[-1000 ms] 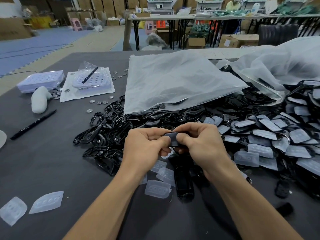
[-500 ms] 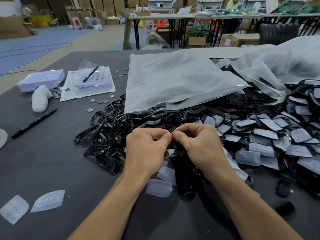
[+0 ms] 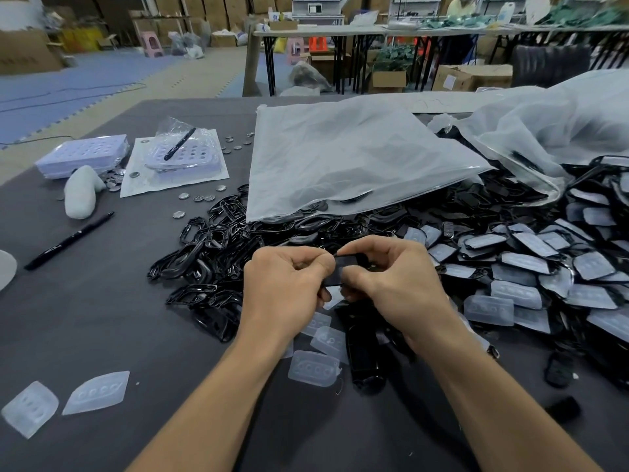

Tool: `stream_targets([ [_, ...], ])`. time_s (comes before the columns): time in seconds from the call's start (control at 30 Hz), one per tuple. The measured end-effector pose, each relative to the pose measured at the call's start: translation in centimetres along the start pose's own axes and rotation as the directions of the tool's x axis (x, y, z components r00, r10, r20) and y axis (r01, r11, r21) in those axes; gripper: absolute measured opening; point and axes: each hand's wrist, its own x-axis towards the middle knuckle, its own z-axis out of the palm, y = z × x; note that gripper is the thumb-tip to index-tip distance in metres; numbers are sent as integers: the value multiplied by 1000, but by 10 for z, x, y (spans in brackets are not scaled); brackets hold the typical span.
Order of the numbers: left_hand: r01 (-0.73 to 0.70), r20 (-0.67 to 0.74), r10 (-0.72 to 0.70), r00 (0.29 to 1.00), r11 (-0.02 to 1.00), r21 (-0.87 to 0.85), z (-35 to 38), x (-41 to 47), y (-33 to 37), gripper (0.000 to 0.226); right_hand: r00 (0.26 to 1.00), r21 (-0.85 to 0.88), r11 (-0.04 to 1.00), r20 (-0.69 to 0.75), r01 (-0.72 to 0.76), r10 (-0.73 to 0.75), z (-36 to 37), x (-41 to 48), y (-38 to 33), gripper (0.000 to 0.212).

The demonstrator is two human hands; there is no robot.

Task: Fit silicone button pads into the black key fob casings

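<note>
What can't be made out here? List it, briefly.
Head view:
1. The small black plastic key fob casing: mostly covered by the left hand and right hand; whether a pad is seated cannot be told.
2. Contents under the frosted plastic bag: hidden by it.
3. A pale rounded object at the left edge: cut off by the frame.

On the tabletop (image 3: 102, 318) we found the casing frames (image 3: 211, 253) heaped ahead, a plastic bag (image 3: 347, 158) over their far edge, fitted casings (image 3: 544, 267) to the right, two loose pads (image 3: 97, 391) near left, a pen (image 3: 68, 240) behind those.
</note>
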Motion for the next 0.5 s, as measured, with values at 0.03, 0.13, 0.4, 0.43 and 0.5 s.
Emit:
stream_targets([
  [0.03,-1,4,1,1000,1000,0,0,0,0,21,1000,31,999,0,-18,18,-1,1,0,28],
  [0.13,11,13,-10,1000,1000,-10,1,1,-2,20,996,149,985,31,-91,87,-3,4,-1,38],
  [0.4,82,141,-69,988,992,-92,-4,2,-5,20,998,67,996,-14,-64,65,-7,5,2,41],
  [0.43,92,148,-77,986,991,-94,-4,2,-4,23,998,66,996,-11,-65,66,-7,5,2,42],
  [0.5,134,149,-114,982,982,-136,-4,3,-3,27,997,84,993,1,-81,81,-8,5,2,43],
])
